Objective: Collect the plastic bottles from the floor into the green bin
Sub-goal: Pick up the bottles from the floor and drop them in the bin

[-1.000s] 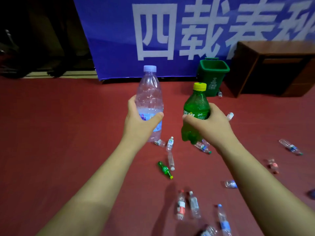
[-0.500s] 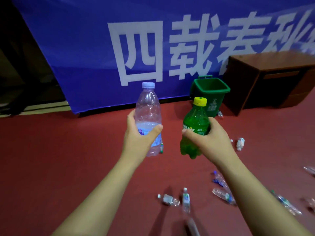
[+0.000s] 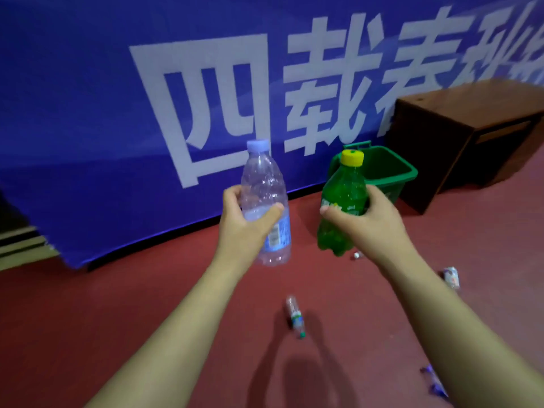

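**Two bottles in hand, the bin just ahead on the right**

The person stands facing the blue banner [image 3: 88,98] with both arms stretched forward. The left hand [image 3: 247,222] is wrapped around a clear bottle [image 3: 265,201] with a pale lilac cap; the right hand [image 3: 371,219] is closed on a green bottle [image 3: 341,201] with a yellow cap. Both bottles stand upright, long axes vertical, caps up.

The green bin [image 3: 394,175] sits on the red floor [image 3: 88,319] against the banner, beside a dark wooden cabinet [image 3: 459,136]. It lies ahead and a little to the right, directly behind the green bottle, so the right hand is plainly the nearer one; the left would have to cross further over. The bin's mouth is open and faces up.

The clear bottle is thin, ribbed and crinkly-looking, with a paper label low down; the green one is smoother and bulbous at the base. Both look light and easy to drop in.

More bottles lie on the floor, among them a small clear bottle [image 3: 295,316] on its side between the arms.
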`<state>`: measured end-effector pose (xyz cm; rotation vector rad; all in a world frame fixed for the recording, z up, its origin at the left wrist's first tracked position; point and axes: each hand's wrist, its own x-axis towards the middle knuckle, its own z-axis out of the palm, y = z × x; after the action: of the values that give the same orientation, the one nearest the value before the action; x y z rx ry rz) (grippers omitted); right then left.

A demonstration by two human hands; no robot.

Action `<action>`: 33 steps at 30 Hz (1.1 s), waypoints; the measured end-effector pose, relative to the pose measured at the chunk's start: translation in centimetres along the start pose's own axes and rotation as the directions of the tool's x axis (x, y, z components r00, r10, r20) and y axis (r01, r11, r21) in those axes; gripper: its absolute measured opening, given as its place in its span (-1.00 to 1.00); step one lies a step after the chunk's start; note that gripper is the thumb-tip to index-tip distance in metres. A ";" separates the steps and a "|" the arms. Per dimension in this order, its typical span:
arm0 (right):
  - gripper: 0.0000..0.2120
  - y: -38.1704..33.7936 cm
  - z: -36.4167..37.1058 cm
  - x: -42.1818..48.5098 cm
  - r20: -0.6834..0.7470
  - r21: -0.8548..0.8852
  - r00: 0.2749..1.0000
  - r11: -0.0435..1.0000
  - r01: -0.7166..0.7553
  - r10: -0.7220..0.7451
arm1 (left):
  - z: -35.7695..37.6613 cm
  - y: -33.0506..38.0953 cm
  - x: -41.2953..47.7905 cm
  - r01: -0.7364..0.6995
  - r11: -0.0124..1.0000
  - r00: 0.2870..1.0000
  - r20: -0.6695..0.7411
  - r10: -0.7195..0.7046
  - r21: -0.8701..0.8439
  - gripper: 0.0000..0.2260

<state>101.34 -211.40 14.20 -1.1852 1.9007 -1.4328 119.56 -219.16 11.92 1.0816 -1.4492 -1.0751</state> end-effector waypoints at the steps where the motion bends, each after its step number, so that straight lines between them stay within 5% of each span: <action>1: -0.63 -0.5 1.4 2.6 -0.024 0.013 1.000 1.000 -0.012 0.012 | 0.2 -0.6 3.5 -0.001 1.000 1.000 0.031 0.001 0.001 -0.51; 6: -0.51 -1.6 4.4 14.0 -0.161 0.017 0.983 0.996 -0.087 0.089 | 3.5 -1.5 18.1 -0.008 1.000 0.971 0.240 0.009 -0.005 -0.38; 15: -0.52 2.6 5.0 38.6 -0.434 0.009 0.898 0.997 -0.080 0.076 | 17.9 -5.2 44.8 -0.190 0.970 0.860 0.450 0.240 -0.153 -0.21; 23: -0.57 7.5 1.1 59.0 -0.540 -0.008 0.833 0.988 -0.152 0.124 | 34.3 -8.5 64.5 -0.176 0.980 0.825 0.530 0.198 -0.091 -0.41; 33: -0.50 26.0 -4.9 87.1 -0.560 -0.073 0.779 0.919 -0.387 0.283 | 62.7 -21.4 82.3 -0.082 0.996 0.640 0.768 0.032 0.027 -0.38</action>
<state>43.89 -280.94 2.13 -0.4707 2.5203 -1.5099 50.51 -298.24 0.10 0.5938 -2.1798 -1.5614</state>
